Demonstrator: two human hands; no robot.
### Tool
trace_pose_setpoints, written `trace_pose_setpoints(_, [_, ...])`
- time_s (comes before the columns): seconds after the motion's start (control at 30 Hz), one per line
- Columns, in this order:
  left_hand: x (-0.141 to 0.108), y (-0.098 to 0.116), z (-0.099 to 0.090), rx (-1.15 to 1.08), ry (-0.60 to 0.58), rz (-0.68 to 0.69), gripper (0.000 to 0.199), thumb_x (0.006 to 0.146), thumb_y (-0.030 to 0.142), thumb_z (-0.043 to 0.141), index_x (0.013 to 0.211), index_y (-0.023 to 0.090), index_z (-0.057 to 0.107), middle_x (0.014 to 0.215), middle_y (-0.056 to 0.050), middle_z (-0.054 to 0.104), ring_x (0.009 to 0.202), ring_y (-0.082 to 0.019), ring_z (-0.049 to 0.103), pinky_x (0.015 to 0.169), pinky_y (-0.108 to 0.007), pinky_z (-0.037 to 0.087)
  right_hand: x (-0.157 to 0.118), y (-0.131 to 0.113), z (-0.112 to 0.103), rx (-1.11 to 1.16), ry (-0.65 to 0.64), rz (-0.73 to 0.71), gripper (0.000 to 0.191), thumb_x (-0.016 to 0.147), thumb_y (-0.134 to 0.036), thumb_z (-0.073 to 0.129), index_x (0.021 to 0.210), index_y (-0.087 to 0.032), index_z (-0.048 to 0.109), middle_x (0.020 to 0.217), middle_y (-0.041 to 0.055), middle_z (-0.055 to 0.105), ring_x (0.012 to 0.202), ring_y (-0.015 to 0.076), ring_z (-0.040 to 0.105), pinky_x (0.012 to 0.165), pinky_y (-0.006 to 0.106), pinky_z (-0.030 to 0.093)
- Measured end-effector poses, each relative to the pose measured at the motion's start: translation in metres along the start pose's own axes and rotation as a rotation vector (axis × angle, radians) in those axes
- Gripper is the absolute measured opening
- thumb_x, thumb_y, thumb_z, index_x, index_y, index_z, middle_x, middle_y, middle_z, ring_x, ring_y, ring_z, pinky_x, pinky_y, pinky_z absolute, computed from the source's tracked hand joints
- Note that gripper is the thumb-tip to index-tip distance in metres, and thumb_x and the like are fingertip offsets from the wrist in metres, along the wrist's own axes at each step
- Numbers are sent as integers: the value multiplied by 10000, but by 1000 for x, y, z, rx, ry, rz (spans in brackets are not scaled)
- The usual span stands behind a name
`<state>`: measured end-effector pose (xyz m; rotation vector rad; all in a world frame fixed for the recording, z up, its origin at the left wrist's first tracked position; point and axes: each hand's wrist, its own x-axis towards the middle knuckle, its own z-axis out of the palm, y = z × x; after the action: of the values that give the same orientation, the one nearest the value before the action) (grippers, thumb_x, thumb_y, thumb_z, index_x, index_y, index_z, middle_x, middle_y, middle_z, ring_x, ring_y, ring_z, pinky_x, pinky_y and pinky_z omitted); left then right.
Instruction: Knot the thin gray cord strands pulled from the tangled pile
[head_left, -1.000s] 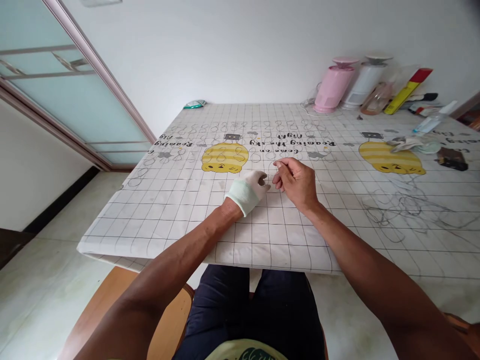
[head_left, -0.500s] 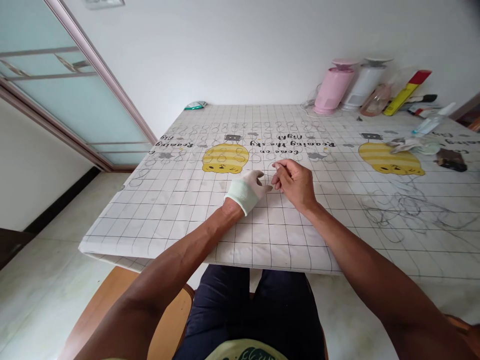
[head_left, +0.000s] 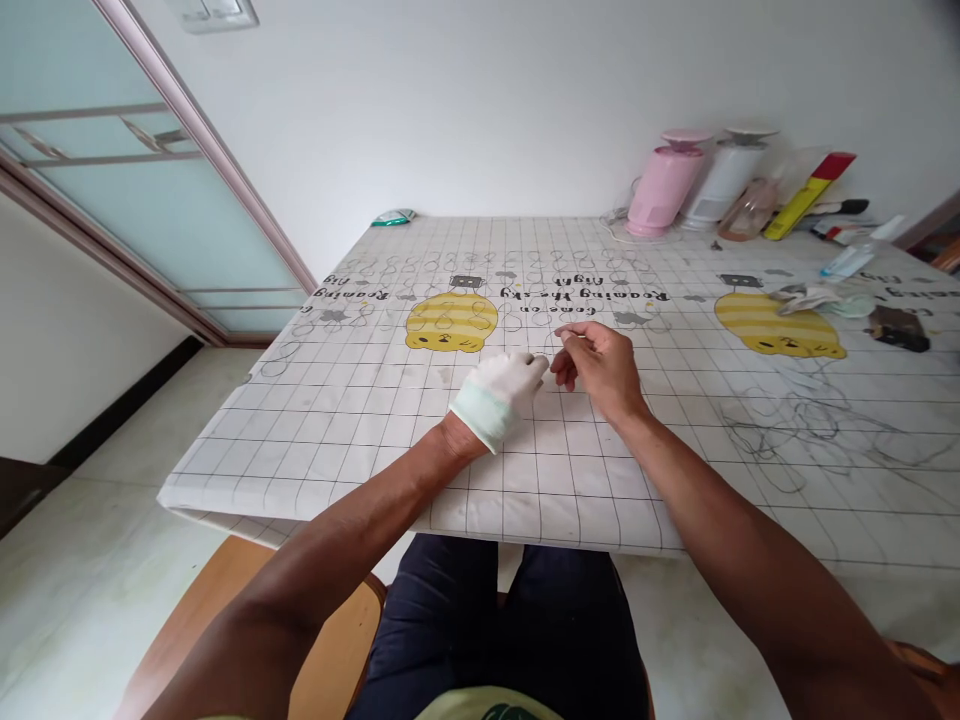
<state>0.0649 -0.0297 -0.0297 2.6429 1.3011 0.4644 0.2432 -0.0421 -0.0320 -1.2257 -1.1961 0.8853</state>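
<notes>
My left hand (head_left: pixel 510 385), in a white glove with a pale green cuff, is closed just above the table, its fingers curled in. Close by on the right is my bare right hand (head_left: pixel 600 365), thumb and index finger drawn together, the other fingers bent. A faint piece of thin wire seems to lie between the two hands; most of it is too fine to see. Beyond them, rows of thin grey wire figure-eight loops (head_left: pixel 450 317) lie across the tablecloth (head_left: pixel 360 400). A loose tangle of the same wire (head_left: pixel 802 430) is to the right.
At the back right stand a pink cylinder-shaped device (head_left: pixel 666 190), a white one (head_left: pixel 724 185), a clear bottle (head_left: pixel 750 208) and a yellow-red box (head_left: pixel 810 195). A crumpled glove (head_left: pixel 825 298) and a dark object (head_left: pixel 898 327) lie at right. A green packet (head_left: pixel 393 217) is at the back left.
My left hand has turned, its back now upward and its fingers curled in. The right hand has shifted slightly to the right. The view has tilted up a little.
</notes>
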Motion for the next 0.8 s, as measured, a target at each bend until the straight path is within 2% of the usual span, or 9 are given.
trace_pose_setpoints(0.13, [-1, -9, 15, -132, 21, -1, 201, 1038, 232, 557, 998, 258, 752, 933, -78, 689, 858, -248, 654, 780, -387, 488, 0, -1, 1, 61, -40, 58, 134, 949, -296, 698, 992, -171, 719, 665, 68, 715, 489, 189, 622, 431, 324, 442])
trace_pose_setpoints(0.23, [-6, -10, 9, -254, 173, -9, 285, 1081, 294, 511, 1001, 249, 781, 1002, -80, 741, 961, -240, 684, 884, -385, 519, -4, -4, 4, 71, -59, 69, 245, 980, -417, 713, 1002, -174, 733, 687, 102, 717, 496, 196, 620, 444, 341, 449])
trace_pose_setpoints(0.3, [-14, -10, -4, -409, 232, -139, 226, 1050, 307, 593, 1017, 254, 810, 1044, -55, 783, 1023, -221, 708, 940, -355, 536, -6, -7, 4, 61, -39, 84, 368, 977, -548, 720, 1016, -183, 752, 705, 123, 714, 495, 198, 613, 432, 343, 432])
trace_pose_setpoints(0.4, [-41, -22, -32, -623, 339, -407, 155, 965, 305, 693, 952, 264, 842, 1045, -21, 822, 1053, -213, 743, 947, -313, 560, -9, -9, 1, 28, -56, 52, 447, 956, -619, 733, 1010, -177, 774, 738, 137, 724, 529, 201, 631, 448, 330, 457])
trace_pose_setpoints(0.5, [-82, -59, -54, -686, 411, -628, 139, 904, 339, 740, 934, 273, 859, 1026, -13, 831, 1011, -226, 754, 851, -302, 587, -12, -10, 0, -80, -89, 11, 440, 969, -616, 714, 999, -181, 775, 747, 101, 735, 551, 189, 637, 465, 301, 484])
trace_pose_setpoints(0.63, [-127, -139, -70, -615, 368, -933, 301, 947, 392, 658, 1086, 202, 845, 896, -57, 808, 803, -192, 736, 653, -273, 557, -15, -7, 6, -244, -143, 21, 386, 1015, -564, 641, 977, -204, 772, 737, 71, 737, 557, 184, 645, 468, 285, 493])
trace_pose_setpoints(0.73, [-137, -191, -82, -258, 214, -1009, 359, 1028, 347, 523, 1182, 182, 803, 975, -79, 819, 824, -164, 751, 649, -236, 544, -15, -4, 11, -358, -186, 26, 350, 1024, -514, 608, 955, -213, 771, 736, 61, 742, 561, 183, 655, 482, 286, 507])
trace_pose_setpoints(0.77, [-137, -203, -88, -79, 99, -999, 353, 1038, 331, 506, 1191, 195, 794, 978, -78, 821, 836, -167, 760, 659, -237, 547, -15, -2, 12, -392, -202, 24, 343, 1025, -504, 597, 955, -217, 771, 738, 57, 744, 564, 184, 659, 490, 289, 514])
trace_pose_setpoints(0.8, [-136, -214, -93, -18, 66, -1001, 320, 1020, 323, 548, 1170, 186, 795, 976, -98, 820, 850, -191, 768, 667, -255, 550, -14, -1, 13, -424, -216, 20, 338, 1025, -495, 586, 958, -221, 772, 742, 53, 746, 570, 186, 665, 499, 294, 522])
